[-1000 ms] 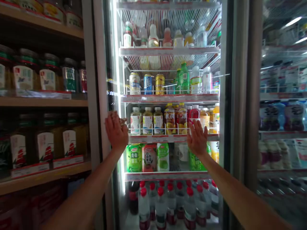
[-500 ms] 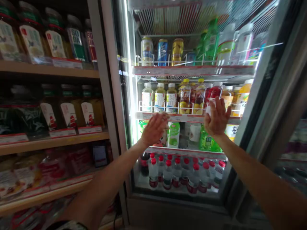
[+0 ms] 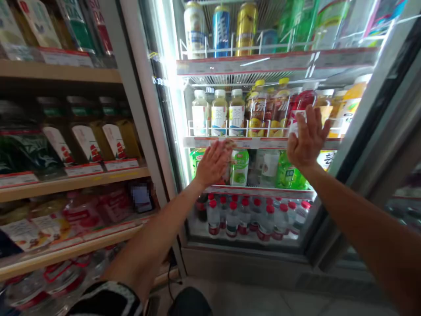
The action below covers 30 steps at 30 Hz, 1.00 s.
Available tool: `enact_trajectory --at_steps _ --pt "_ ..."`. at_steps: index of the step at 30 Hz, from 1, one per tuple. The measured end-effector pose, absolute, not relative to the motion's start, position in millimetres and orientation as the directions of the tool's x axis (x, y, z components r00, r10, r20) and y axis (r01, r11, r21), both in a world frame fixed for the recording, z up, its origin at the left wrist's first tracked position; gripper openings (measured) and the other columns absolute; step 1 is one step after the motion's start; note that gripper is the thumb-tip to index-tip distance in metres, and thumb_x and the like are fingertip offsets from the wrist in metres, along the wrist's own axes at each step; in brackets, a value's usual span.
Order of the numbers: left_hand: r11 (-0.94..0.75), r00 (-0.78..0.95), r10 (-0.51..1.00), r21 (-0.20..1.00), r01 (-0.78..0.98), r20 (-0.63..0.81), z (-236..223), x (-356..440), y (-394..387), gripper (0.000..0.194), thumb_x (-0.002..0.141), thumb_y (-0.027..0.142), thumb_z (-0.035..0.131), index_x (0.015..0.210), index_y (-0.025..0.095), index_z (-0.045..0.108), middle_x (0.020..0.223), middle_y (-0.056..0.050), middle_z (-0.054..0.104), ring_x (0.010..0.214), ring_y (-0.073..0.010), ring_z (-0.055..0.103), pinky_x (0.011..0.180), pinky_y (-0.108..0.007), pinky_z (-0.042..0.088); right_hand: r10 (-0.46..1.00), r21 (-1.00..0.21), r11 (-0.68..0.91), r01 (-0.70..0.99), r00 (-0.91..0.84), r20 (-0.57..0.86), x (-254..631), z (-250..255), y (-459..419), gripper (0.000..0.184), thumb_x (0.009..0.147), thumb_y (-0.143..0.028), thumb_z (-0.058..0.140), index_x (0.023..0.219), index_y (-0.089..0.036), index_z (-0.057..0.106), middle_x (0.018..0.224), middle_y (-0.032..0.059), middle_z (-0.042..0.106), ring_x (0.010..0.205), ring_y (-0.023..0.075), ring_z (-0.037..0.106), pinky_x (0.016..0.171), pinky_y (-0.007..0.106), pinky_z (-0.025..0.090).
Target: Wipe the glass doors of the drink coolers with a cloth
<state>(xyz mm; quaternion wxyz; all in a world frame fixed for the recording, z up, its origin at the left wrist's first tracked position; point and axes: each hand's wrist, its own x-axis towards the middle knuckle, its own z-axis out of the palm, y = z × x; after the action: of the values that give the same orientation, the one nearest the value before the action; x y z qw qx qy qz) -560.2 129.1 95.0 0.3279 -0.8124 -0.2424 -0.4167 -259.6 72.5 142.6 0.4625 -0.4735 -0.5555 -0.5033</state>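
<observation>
My left hand [image 3: 214,163] lies with fingers stretched out in front of the glass door [image 3: 250,252] of a lit drinks fridge. A small pale patch shows at its fingertips; whether it is a cloth or a reflection I cannot tell. To the right, my right hand [image 3: 307,138] is raised palm forward, fingers spread and nothing in it. It covers part of a red drink bottle [image 3: 307,97] on the middle shelf. Behind my left hand stands a green-and-white bottle [image 3: 239,169] on the shelf below. Contact with the glass is hard to judge for both hands.
Tea bottles [image 3: 219,114] stand on the middle fridge shelf, cans [image 3: 221,30] above, and red-capped water bottles [image 3: 232,221] at the bottom. Left of the fridge is a wooden shelf [image 3: 66,182] of bottled drinks. A phone-like screen [image 3: 142,197] rests there. A cable [image 3: 169,281] hangs near the floor.
The view has come closer and tipped downward, so the floor and a dark knee-like shape now show. Both hands stay extended before the same shelves with little visible shift.
</observation>
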Motion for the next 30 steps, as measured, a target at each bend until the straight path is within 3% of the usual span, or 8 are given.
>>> enact_trajectory --at_steps 4,8,10,16,21,23,27,30 --pt "-0.545 0.119 0.188 0.003 0.839 0.975 109 -562 128 0.050 0.092 0.029 0.027 0.138 0.009 0.032 0.153 -0.006 0.014 0.139 -0.0232 -0.014 0.116 -0.051 0.010 0.059 0.113 0.074 0.991 -0.118 0.991 -260 143 73 0.051 0.092 -0.034 0.027 0.137 -0.012 0.037 0.145 0.0144 0.033 0.138 0.0264 0.022 0.110 0.057 0.014" --pt "-0.681 0.661 -0.005 -0.486 0.548 0.751 94 -543 121 0.044 0.090 0.022 0.031 0.133 0.021 0.040 0.148 0.002 0.031 0.140 -0.0138 -0.002 0.118 -0.037 0.015 0.040 0.120 0.050 0.992 -0.122 0.992 -260 142 74 0.051 0.092 -0.034 0.025 0.137 -0.013 0.037 0.145 0.0140 0.034 0.138 0.0244 0.023 0.110 0.054 0.014" --pt "-0.698 0.788 -0.099 -0.607 0.380 0.608 93 -542 121 0.046 0.088 0.019 0.037 0.134 0.026 0.039 0.146 0.003 0.035 0.140 -0.0122 0.009 0.118 -0.034 0.018 0.060 0.128 0.029 0.991 -0.130 0.990 -261 142 73 0.052 0.091 -0.034 0.025 0.138 -0.013 0.035 0.146 0.0133 0.033 0.138 0.0239 0.023 0.111 0.053 0.014" --pt "-0.609 0.136 -0.020 -0.121 0.784 0.990 125 -562 138 0.063 0.087 0.025 0.043 0.144 0.017 0.019 0.154 -0.007 0.010 0.141 -0.0251 0.007 0.117 -0.046 0.015 0.129 0.074 -0.025 0.997 -0.071 0.989 -267 144 72 0.053 0.091 -0.034 0.021 0.139 -0.015 0.033 0.146 0.0100 0.033 0.140 0.0205 0.017 0.113 0.050 0.012" --pt "-0.615 0.685 -0.208 -0.638 0.464 0.698 111 -550 134 0.061 0.086 0.024 0.046 0.142 0.027 0.024 0.148 -0.002 0.030 0.139 -0.0202 0.019 0.113 -0.039 0.025 0.187 0.051 -0.038 0.998 -0.043 0.981 -272 147 68 0.052 0.090 -0.032 0.023 0.139 -0.019 0.033 0.147 0.0071 0.032 0.140 0.0190 0.017 0.114 0.049 0.011" --pt "-0.616 0.612 -0.187 -0.577 0.536 0.768 115 -556 136 0.061 0.085 0.024 0.049 0.142 0.027 0.027 0.148 -0.003 0.030 0.139 -0.0210 0.021 0.113 -0.039 0.025 0.203 0.056 -0.041 0.998 -0.046 0.978 -272 147 67 0.053 0.090 -0.032 0.024 0.140 -0.018 0.032 0.147 0.0070 0.031 0.140 0.0189 0.016 0.114 0.047 0.011" --pt "-0.571 0.113 -0.061 -0.128 0.811 0.992 131 -578 140 0.063 0.085 0.024 0.045 0.143 0.017 0.022 0.152 -0.009 0.018 0.141 -0.0265 0.014 0.114 -0.048 0.020 0.183 0.060 -0.030 0.998 -0.053 0.982 -270 144 67 0.054 0.090 -0.032 0.026 0.142 -0.020 0.027 0.148 0.0067 0.030 0.140 0.0190 0.016 0.113 0.048 0.010" --pt "-0.578 0.432 -0.072 -0.391 0.717 0.899 133 -583 138 0.060 0.086 0.026 0.042 0.143 0.019 0.024 0.149 -0.009 0.027 0.140 -0.0240 0.016 0.113 -0.045 0.024 0.106 0.100 -0.005 0.995 -0.099 0.989 -266 140 69 0.054 0.090 -0.035 0.026 0.141 -0.018 0.029 0.147 0.0086 0.031 0.140 0.0182 0.017 0.113 0.047 0.010"
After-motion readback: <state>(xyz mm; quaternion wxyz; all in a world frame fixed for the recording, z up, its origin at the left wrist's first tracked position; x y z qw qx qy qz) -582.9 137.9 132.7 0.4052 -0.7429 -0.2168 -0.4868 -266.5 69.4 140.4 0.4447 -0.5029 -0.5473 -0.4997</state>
